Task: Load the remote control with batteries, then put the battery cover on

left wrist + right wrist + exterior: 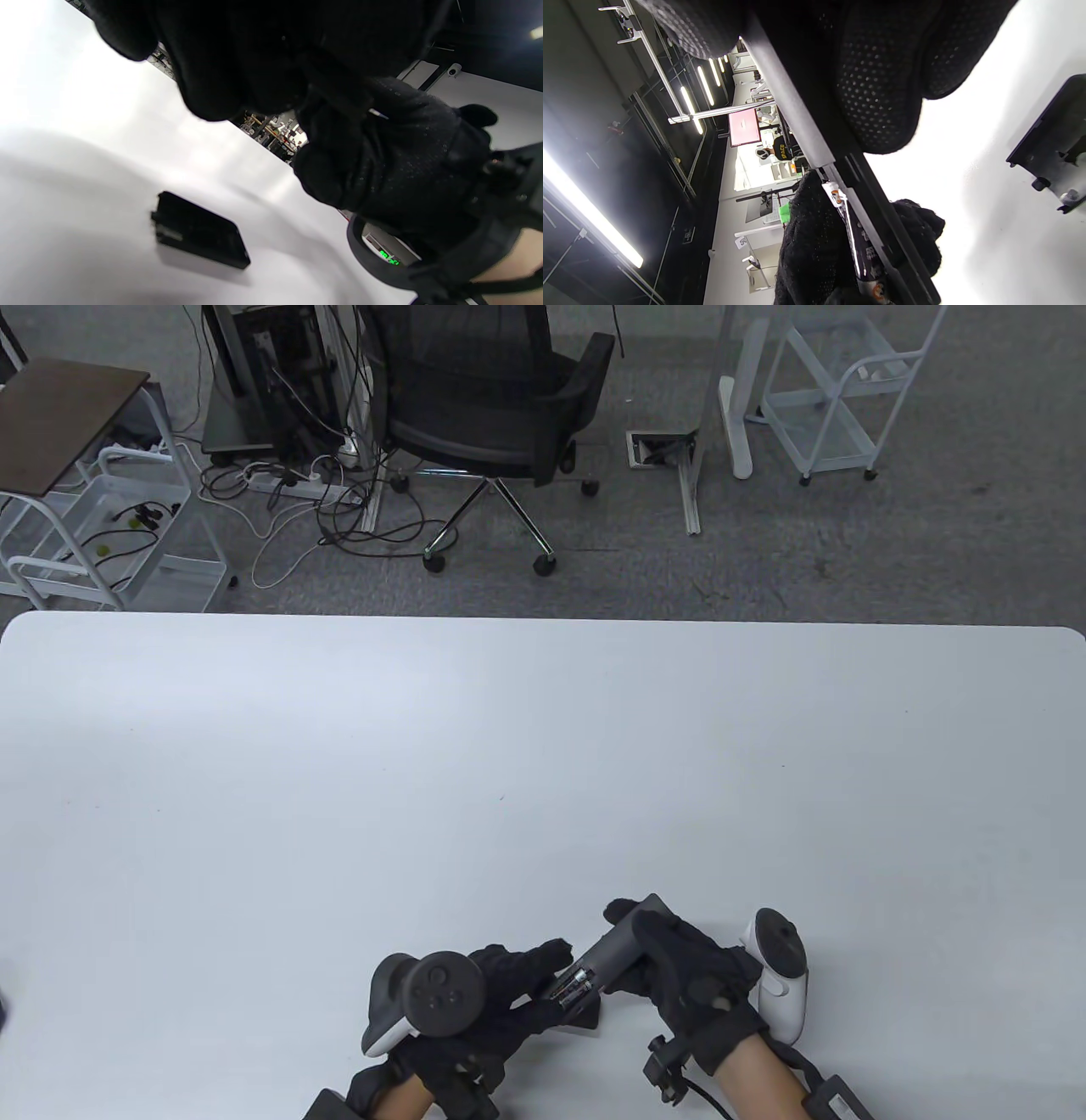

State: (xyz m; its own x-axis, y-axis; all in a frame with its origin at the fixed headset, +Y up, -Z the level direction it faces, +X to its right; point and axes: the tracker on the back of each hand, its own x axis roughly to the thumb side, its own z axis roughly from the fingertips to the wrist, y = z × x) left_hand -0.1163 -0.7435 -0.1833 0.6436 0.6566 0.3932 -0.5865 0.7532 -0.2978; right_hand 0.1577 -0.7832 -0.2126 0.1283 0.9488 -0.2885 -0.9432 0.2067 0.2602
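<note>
We hold the remote [612, 954] in both hands, right hand [683, 976] gripping its far end and left hand [501, 997] its open near end, batteries [573, 987] seated. The cover [584, 1021] lies on the table [424, 780] just under the remote's near end, seemingly nearer our left fingers [543, 959].

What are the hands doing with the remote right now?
Right hand grips the remote control. Left hand presses on the batteries in the open bay. Battery cover off, lying on the table beneath. Nothing in the way.

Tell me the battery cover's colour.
Black; the cover lying on the table shows best in the left wrist view.
</note>
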